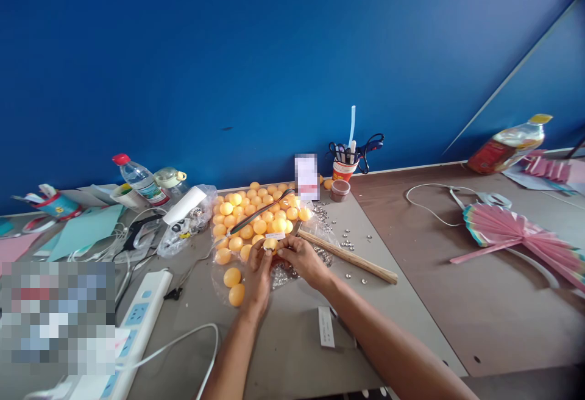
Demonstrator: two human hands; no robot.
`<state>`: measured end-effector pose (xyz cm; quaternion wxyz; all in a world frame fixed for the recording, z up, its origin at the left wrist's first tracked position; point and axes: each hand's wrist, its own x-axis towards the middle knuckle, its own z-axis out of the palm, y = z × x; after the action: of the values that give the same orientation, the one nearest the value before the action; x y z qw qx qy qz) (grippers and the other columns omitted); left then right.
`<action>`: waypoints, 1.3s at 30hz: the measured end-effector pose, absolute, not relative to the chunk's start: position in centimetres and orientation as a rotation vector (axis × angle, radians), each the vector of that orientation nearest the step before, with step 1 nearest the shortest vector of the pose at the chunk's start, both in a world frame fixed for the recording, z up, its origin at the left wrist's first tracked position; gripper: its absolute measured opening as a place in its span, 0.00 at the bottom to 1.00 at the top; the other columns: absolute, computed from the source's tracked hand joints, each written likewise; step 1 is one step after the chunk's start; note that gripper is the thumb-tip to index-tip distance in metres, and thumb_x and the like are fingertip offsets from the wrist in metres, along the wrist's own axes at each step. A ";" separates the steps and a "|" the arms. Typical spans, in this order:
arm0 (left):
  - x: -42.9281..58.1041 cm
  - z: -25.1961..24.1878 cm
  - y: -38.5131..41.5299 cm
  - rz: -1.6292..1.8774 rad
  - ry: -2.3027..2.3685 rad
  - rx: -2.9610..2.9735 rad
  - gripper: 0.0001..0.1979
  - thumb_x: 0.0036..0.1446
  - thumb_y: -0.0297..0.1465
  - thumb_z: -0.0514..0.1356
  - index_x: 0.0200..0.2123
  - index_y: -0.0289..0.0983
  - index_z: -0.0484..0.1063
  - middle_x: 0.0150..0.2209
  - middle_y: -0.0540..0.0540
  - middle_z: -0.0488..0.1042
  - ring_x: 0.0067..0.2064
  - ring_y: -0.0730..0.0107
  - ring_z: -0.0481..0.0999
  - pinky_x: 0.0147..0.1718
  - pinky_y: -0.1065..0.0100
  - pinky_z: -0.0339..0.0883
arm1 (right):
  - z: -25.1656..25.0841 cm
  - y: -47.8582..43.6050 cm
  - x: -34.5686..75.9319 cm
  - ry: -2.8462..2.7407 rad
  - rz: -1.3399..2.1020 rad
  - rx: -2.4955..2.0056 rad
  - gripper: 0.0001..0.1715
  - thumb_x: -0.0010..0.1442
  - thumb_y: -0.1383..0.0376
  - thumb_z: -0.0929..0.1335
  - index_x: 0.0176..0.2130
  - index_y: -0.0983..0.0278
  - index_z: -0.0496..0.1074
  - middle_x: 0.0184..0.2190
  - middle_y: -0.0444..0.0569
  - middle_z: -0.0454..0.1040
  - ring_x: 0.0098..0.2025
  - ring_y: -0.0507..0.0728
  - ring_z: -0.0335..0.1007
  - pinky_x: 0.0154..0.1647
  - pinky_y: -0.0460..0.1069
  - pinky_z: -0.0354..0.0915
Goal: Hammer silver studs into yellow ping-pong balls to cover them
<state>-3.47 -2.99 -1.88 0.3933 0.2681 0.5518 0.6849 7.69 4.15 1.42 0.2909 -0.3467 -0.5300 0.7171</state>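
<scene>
My left hand (258, 278) pinches an orange ping-pong ball (270, 244) between thumb and fingers. From the other side, my right hand (302, 258) reaches in with fingers closed at the ball; what it grips is too small to make out. A narrow white strip (275, 236) shows just above the fingertips. Behind both hands, many orange balls (247, 231) lie spread on clear plastic, with a dark slim tool (260, 211) across them. Small shiny metal pieces (284, 275) lie under and beside my right hand. To its right rests a wooden handle (351, 258).
A white power strip (141, 321) with cables lies at left. Bottles (145, 182) and a plastic bag (194, 220) stand behind it. A cup of tools (343, 169) and a small round tub (339, 190) sit by the blue wall. A pink fan (525, 235) lies at right.
</scene>
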 end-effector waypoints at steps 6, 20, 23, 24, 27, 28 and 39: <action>-3.4 -1.6 -3.0 1.726 1.349 0.670 0.20 0.56 0.44 0.64 0.48 0.41 0.69 0.43 0.42 0.79 0.41 0.57 0.80 0.37 0.59 0.76 | 1.2 4.2 7.7 -1.430 1.912 -0.923 0.09 0.51 0.62 0.70 0.29 0.64 0.66 0.17 0.38 0.66 0.21 0.49 0.57 0.24 0.45 0.52; -2.9 -1.6 -3.0 1.748 1.358 0.698 0.18 0.57 0.42 0.63 0.47 0.42 0.66 0.41 0.43 0.78 0.37 0.60 0.80 0.35 0.59 0.76 | 1.7 4.1 7.7 -1.422 1.917 -0.951 0.04 0.50 0.66 0.67 0.28 0.63 0.66 0.16 0.39 0.67 0.20 0.50 0.60 0.23 0.44 0.54; -2.8 -1.4 -3.0 1.749 1.356 0.699 0.19 0.56 0.43 0.64 0.47 0.42 0.66 0.41 0.45 0.78 0.37 0.60 0.80 0.35 0.59 0.75 | 1.6 4.0 7.6 -1.413 1.916 -0.958 0.03 0.50 0.68 0.67 0.27 0.63 0.65 0.16 0.39 0.67 0.19 0.49 0.60 0.22 0.44 0.54; -2.8 -1.4 -3.0 1.746 1.361 0.699 0.19 0.56 0.43 0.64 0.47 0.42 0.66 0.41 0.45 0.78 0.36 0.60 0.80 0.35 0.59 0.75 | 1.6 4.0 7.5 -1.406 1.916 -0.959 0.03 0.50 0.68 0.66 0.27 0.63 0.65 0.16 0.38 0.67 0.19 0.49 0.60 0.22 0.44 0.54; -2.6 -1.0 -3.0 1.727 1.394 0.707 0.20 0.55 0.44 0.64 0.47 0.42 0.66 0.40 0.45 0.78 0.34 0.61 0.79 0.34 0.58 0.76 | 1.2 3.9 7.3 -1.377 1.918 -0.964 0.03 0.50 0.69 0.66 0.27 0.63 0.65 0.16 0.39 0.68 0.19 0.49 0.62 0.22 0.44 0.55; -2.6 -0.9 -3.0 1.717 1.403 0.708 0.21 0.55 0.45 0.64 0.46 0.41 0.66 0.39 0.45 0.79 0.34 0.61 0.79 0.34 0.58 0.76 | 1.1 3.9 7.2 -1.364 1.919 -0.964 0.04 0.50 0.69 0.66 0.27 0.63 0.64 0.16 0.39 0.68 0.20 0.49 0.63 0.23 0.44 0.56; -2.9 -1.2 -3.3 1.702 1.459 0.769 0.22 0.55 0.45 0.65 0.48 0.40 0.68 0.47 0.40 0.79 0.48 0.55 0.79 0.46 0.56 0.73 | 0.4 4.1 7.0 -1.314 1.945 -0.990 0.08 0.50 0.67 0.68 0.26 0.62 0.62 0.14 0.38 0.67 0.17 0.49 0.61 0.21 0.44 0.54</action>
<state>-2.93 -3.29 -1.24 0.3765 0.3005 0.5703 0.6654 7.00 4.11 0.42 0.2927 -0.3717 -0.4933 0.7300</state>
